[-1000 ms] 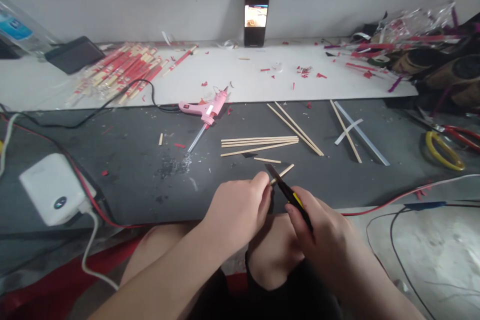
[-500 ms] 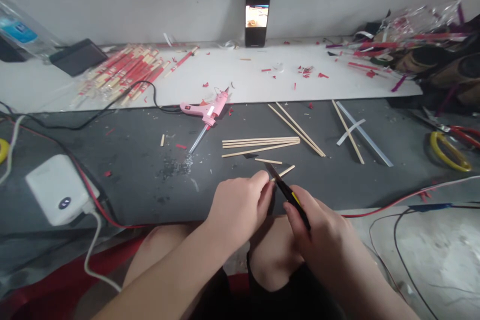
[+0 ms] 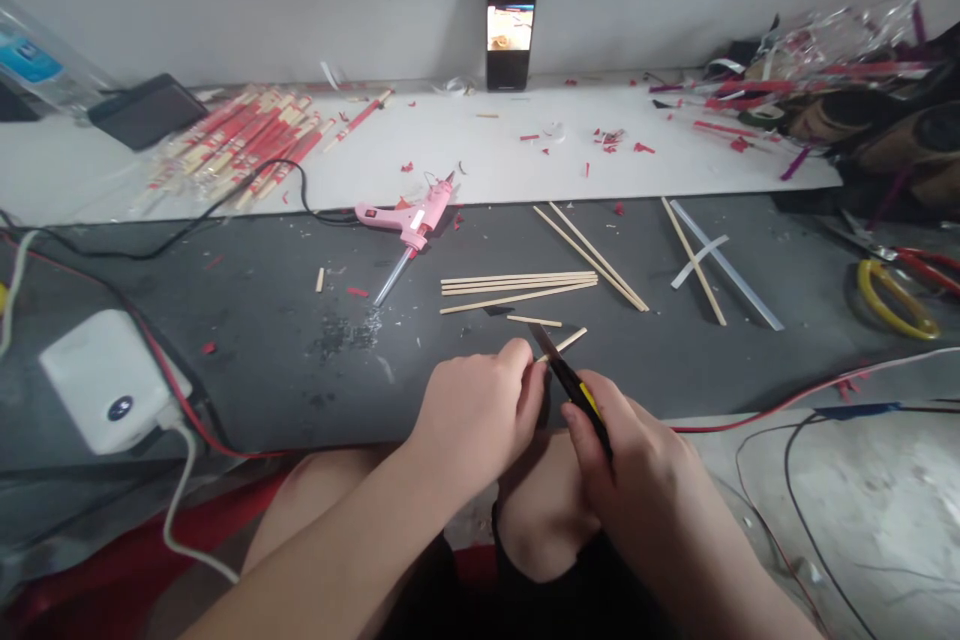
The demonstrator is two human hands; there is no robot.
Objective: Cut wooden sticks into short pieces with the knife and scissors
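Note:
My left hand (image 3: 484, 400) is closed on a thin wooden stick (image 3: 572, 340), whose free end sticks out to the right past the fingertips. In my right hand (image 3: 626, 430) is a black and yellow utility knife (image 3: 577, 388), its blade pointing up and left and meeting the stick beside my left fingers. A short cut stick (image 3: 534, 321) lies just beyond the blade. Farther off, several long sticks (image 3: 517, 285) lie side by side, and two more (image 3: 589, 255) slant to their right. Much of the held stick is hidden inside my left hand.
A pink glue gun (image 3: 416, 217) rests on the grey tabletop, its cord (image 3: 304, 185) running left. A phone (image 3: 513, 15) leans on the wall. Wrapped chopsticks (image 3: 247, 140) lie back left. At right are clear glue sticks (image 3: 731, 265) and scissors (image 3: 896, 300); a white power box (image 3: 105, 380) sits left.
The whole view has shifted slightly to the left. Both hands, the knife and the held stick keep nearly the same positions relative to each other.

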